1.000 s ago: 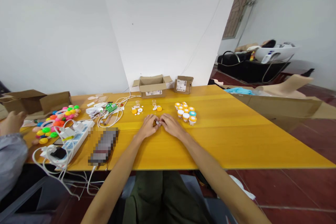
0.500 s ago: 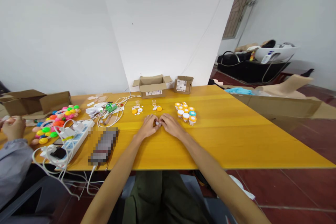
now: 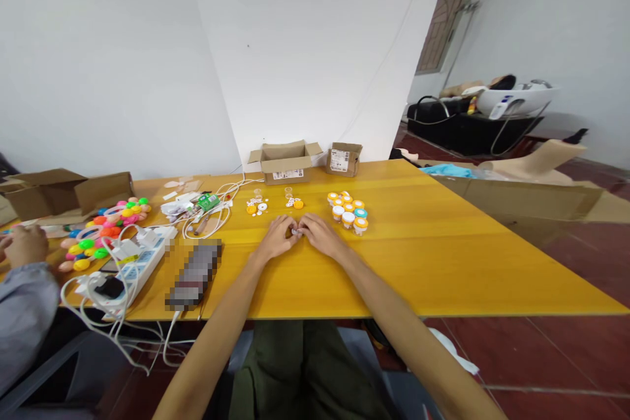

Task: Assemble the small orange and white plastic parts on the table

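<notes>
My left hand (image 3: pixel 278 237) and my right hand (image 3: pixel 317 235) meet over the middle of the table, fingers closed on a small clear-and-whitish piece (image 3: pixel 296 232) between them. Its exact kind is too small to make out. Beyond the fingers lie an orange ring-shaped lid (image 3: pixel 298 205) and small white parts (image 3: pixel 290 203), with a clear cup (image 3: pixel 288 192) behind. A second group has another orange lid (image 3: pixel 251 209), a white disc (image 3: pixel 262 207) and a clear cup (image 3: pixel 258 193). Right of my hands stand several small clear jars with orange, white or teal lids (image 3: pixel 348 217).
Two cardboard boxes (image 3: pixel 287 163) (image 3: pixel 343 160) stand against the wall. To the left are a phone (image 3: pixel 195 273) on a cable, a power strip (image 3: pixel 142 269), tangled white cables, and colourful beads (image 3: pixel 105 231). A co-worker's hand (image 3: pixel 27 246) is at far left.
My hands stay almost in place, still holding the small piece together, with slight finger movement. At far left the co-worker's hand has shifted a little.
</notes>
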A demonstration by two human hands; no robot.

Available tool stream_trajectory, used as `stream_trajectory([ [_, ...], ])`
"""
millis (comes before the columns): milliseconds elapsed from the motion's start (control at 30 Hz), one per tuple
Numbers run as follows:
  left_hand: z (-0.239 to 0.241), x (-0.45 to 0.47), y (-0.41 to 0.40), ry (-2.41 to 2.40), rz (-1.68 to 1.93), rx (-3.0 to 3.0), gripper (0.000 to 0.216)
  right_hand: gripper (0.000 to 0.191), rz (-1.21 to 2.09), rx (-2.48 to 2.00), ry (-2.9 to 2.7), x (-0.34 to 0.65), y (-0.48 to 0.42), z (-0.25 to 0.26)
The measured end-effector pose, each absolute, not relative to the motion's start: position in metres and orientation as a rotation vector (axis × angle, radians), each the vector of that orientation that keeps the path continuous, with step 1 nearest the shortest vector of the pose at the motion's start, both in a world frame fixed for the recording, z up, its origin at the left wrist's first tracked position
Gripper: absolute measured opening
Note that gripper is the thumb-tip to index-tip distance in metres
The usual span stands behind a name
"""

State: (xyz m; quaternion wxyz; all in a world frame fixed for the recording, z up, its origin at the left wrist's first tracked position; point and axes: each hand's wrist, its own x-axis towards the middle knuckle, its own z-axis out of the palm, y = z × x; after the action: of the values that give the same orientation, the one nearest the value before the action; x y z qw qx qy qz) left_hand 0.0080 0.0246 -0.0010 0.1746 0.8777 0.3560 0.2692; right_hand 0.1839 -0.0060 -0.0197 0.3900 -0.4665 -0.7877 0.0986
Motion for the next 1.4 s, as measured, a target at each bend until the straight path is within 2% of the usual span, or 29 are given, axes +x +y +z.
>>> stream_trajectory([
  [700, 0.0054, 0.0047, 0.0178, 0.931, 0.794, 2.557, 0.005, 0.018, 0.404, -1.174, -1.917, 0.1856, -0.0036, -0.0187],
  [1400, -0.0001, 0.0033, 0.0227, 0.938, 0.788, 2.477, 0.005, 0.011, 0.351, -1.210, -1.860, 0.1862, 0.0006, -0.0259],
])
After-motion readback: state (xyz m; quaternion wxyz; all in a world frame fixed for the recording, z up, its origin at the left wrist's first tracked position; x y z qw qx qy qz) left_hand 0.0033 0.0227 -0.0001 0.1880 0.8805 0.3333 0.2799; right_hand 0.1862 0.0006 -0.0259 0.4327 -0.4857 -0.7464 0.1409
